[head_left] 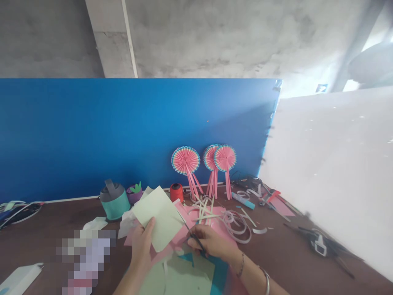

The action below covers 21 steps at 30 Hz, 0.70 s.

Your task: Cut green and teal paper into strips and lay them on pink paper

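Observation:
A pale green sheet of paper [160, 217] is gripped at its lower left edge by my left hand [144, 237], thumb on top. My right hand [210, 241] has its fingers through the handles of a pair of scissors [196, 238]. The blades point up and left, close by the paper's right edge; whether they touch it I cannot tell. Beneath my hands lie pink paper [181, 235], a larger pale green sheet [184, 275] and a blue sheet [220, 275]. Narrow pale green strips [206, 211] lie on the pink paper beyond my right hand.
Pink pleated paper rosettes [186, 160] with hanging strips lean against the blue partition [92, 135]. Nearby stand a teal pot [115, 203], a purple pot [134, 195] and a red thread spool [176, 192]. Curled white strips [238, 227], a glue tube [243, 200] and cables [330, 246] are to the right.

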Each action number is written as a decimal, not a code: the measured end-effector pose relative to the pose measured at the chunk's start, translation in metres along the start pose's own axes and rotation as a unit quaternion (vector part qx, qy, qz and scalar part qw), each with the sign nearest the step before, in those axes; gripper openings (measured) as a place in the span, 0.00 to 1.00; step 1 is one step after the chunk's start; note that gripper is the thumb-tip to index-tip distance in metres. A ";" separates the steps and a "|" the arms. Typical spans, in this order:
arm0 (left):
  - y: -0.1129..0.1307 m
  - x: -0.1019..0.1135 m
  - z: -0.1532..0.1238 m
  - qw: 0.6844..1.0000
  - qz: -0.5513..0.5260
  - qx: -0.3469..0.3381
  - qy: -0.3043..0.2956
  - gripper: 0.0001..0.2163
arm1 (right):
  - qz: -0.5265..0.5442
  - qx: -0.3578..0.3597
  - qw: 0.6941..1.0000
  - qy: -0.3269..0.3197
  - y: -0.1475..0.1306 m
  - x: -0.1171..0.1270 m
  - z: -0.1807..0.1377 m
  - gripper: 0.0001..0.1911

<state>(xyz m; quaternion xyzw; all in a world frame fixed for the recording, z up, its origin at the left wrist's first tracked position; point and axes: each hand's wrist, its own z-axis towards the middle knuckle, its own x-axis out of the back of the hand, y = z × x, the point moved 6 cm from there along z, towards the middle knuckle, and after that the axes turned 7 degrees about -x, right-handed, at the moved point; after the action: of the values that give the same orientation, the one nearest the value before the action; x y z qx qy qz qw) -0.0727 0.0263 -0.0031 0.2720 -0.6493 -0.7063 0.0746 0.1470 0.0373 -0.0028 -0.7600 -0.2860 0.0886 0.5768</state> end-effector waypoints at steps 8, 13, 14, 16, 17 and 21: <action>-0.002 0.000 0.001 1.000 -0.009 0.005 -0.002 0.23 | -0.010 -0.008 1.000 0.005 0.000 0.001 0.000 0.14; -0.003 0.001 0.003 1.000 -0.007 -0.007 -0.003 0.21 | -0.013 0.001 1.000 0.005 0.001 0.001 0.000 0.15; -0.002 0.001 0.003 1.000 -0.006 -0.011 -0.002 0.20 | -0.016 0.000 1.000 0.006 0.001 0.001 0.000 0.15; -0.001 0.001 0.002 1.000 -0.007 -0.012 -0.005 0.20 | -0.021 0.000 1.000 0.006 0.001 0.001 0.000 0.15; -0.001 0.000 0.001 1.000 -0.009 -0.010 -0.004 0.21 | -0.021 0.002 1.000 0.005 0.001 0.001 0.000 0.15; 0.001 -0.001 -0.001 1.000 -0.011 -0.005 -0.003 0.23 | -0.015 0.005 1.000 0.004 0.000 0.000 0.000 0.15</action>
<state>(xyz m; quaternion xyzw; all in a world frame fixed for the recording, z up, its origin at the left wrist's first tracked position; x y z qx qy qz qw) -0.0718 0.0255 -0.0015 0.2766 -0.6431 -0.7111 0.0656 0.1471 0.0373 -0.0025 -0.7532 -0.2948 0.0787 0.5827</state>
